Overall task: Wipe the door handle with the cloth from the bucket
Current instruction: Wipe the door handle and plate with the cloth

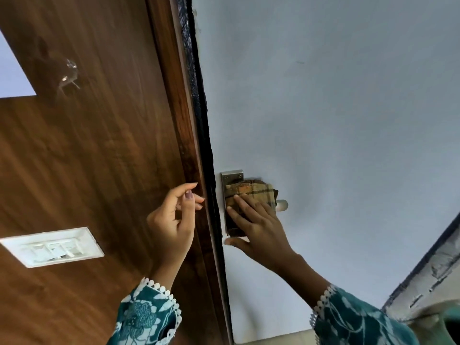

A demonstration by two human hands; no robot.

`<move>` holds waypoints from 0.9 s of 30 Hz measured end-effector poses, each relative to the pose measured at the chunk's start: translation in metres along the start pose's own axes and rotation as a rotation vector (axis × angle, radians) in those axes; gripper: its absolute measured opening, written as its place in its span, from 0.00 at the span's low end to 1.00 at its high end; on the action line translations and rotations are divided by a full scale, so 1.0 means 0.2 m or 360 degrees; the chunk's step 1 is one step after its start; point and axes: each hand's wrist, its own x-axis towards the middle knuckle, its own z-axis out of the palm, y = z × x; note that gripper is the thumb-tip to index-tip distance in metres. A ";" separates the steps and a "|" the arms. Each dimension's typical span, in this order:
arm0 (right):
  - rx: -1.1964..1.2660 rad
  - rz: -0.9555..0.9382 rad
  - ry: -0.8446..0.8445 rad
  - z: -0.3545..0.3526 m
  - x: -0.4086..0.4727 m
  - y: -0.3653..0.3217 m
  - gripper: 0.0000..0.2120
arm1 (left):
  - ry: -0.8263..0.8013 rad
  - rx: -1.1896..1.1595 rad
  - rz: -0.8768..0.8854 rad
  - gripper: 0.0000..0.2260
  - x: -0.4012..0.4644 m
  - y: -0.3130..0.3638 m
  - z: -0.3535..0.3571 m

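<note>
A checked brown cloth [251, 191] is draped over the metal door handle [282, 204] on a pale blue-white door [336, 120]; only the lever's round end and the top of its steel plate [232, 176] show. My right hand [256, 225] lies flat on the cloth, fingers spread, pressing it against the handle plate. My left hand [174, 220] hovers beside the dark wooden frame [191, 145], fingers loosely curled and apart, holding nothing. The bucket is not in view.
A wooden panel [87, 145] fills the left, with a white switch plate [53, 246] set in it. A dark gap runs between frame and door. At the lower right a rough wall edge [428, 277] and a greenish rounded object [445, 322] show.
</note>
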 end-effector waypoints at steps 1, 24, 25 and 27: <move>0.0024 0.0046 -0.0015 -0.03 0.03 0.00 0.23 | 0.0003 0.0050 0.0054 0.13 0.01 0.00 0.00; -0.0284 0.0247 -0.0204 -0.01 0.01 0.41 0.23 | 0.0131 0.1293 0.0808 0.32 0.12 -0.27 0.17; -0.0221 0.0262 -0.0206 -0.03 -0.01 0.46 0.25 | 0.0144 0.1320 0.0827 0.33 0.13 -0.28 0.17; -0.0029 0.0303 -0.0182 -0.07 -0.05 0.53 0.28 | 0.0168 0.1351 0.0846 0.33 0.13 -0.29 0.18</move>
